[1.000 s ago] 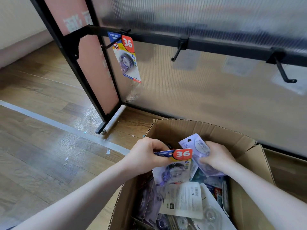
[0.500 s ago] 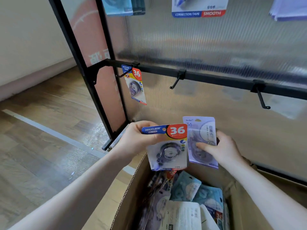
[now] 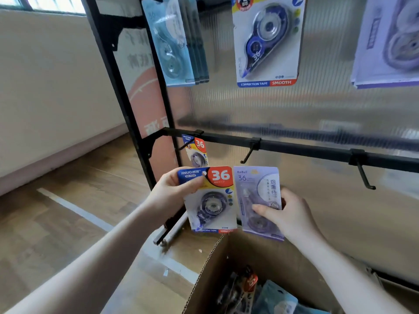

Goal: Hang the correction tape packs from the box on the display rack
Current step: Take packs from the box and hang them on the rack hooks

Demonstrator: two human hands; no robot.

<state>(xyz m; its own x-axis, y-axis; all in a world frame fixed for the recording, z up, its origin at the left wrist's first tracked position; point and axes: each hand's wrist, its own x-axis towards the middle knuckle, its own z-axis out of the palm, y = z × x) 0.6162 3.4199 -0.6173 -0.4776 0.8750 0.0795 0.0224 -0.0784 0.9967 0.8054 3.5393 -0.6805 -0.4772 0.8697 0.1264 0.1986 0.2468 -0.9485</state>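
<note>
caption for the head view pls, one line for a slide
Left hand and right hand each hold a correction tape pack below the rack's lower hooks.

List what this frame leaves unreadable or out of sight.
- Pack hung on the lower-left hook: lower half hidden behind the red-and-blue pack in the left hand.
- Box contents: blurred, cut by the bottom edge.
- Pale purple pack at top right: cut by the frame edge.

Blue-and-red pack (image 3: 209, 200), lilac pack (image 3: 258, 196), black rack bar (image 3: 294, 147).
</note>
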